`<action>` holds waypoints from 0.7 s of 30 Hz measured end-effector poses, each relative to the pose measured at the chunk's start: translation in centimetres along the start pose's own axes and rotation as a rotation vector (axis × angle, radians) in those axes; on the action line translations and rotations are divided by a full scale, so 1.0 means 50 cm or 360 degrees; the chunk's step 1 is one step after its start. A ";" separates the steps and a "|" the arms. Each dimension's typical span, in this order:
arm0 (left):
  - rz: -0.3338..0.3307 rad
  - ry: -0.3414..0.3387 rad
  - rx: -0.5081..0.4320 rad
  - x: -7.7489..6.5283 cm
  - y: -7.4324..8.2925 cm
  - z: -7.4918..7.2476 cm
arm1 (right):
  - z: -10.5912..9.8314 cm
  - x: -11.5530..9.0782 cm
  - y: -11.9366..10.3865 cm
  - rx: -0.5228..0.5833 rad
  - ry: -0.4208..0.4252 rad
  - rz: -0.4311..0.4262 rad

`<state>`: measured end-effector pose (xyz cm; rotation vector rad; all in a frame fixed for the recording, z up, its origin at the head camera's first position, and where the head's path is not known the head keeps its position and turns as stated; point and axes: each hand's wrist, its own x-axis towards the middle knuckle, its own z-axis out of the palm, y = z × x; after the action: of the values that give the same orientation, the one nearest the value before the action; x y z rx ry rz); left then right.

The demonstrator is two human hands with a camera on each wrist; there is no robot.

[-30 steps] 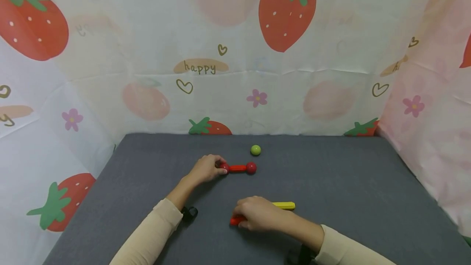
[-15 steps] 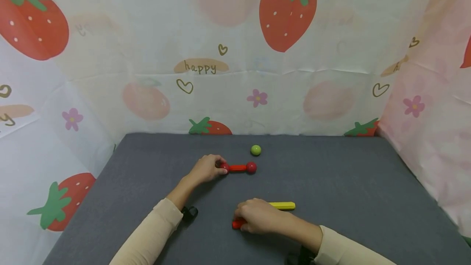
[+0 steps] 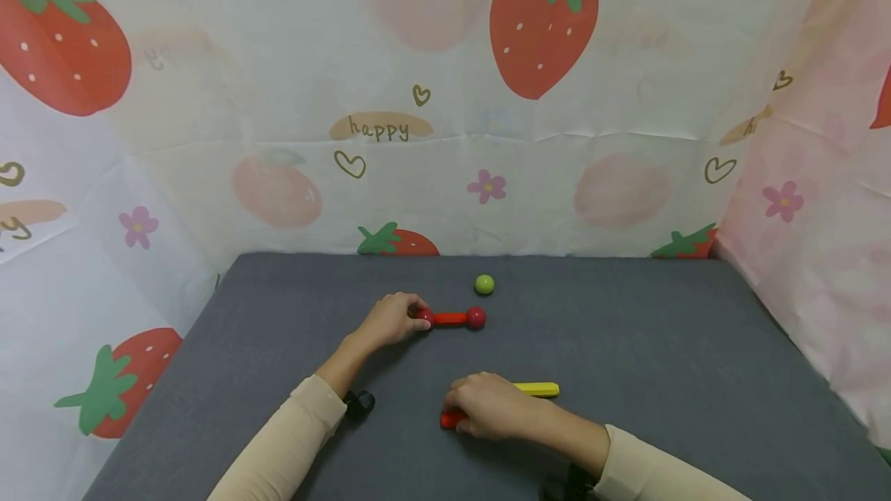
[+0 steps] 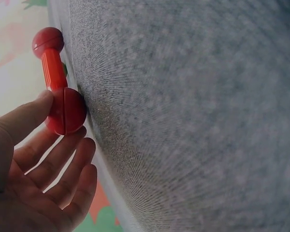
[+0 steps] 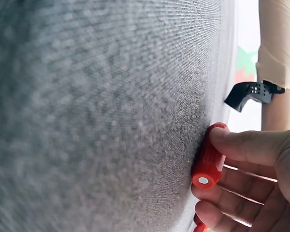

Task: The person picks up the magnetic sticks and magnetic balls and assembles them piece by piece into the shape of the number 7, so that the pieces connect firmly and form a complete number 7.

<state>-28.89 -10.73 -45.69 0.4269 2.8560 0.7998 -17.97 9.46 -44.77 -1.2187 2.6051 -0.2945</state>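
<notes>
Left hand, fingers pinching left ball of red dumbbell-shaped piece on grey bench. Red stick pinched in fingers of right hand; bench contact hard to tell. Green ball behind piece's right end. Yellow stick, partly hidden, just beyond right hand.

The strawberry-print cloth reads "happy" on a tan patch
</notes>
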 end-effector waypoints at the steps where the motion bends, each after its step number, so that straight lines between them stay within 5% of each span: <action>1: -0.0001 -0.0002 0.0001 0.000 0.000 0.000 | 0.000 0.000 0.000 -0.0001 0.0005 -0.0004; 21: -0.0012 -0.0029 -0.0007 0.001 0.001 -0.004 | -0.028 -0.025 0.035 0.0081 0.0178 0.0021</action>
<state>-28.96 -10.77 -45.48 0.4202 2.8367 0.7961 -18.88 11.64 -43.78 -1.2004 2.6807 -0.4357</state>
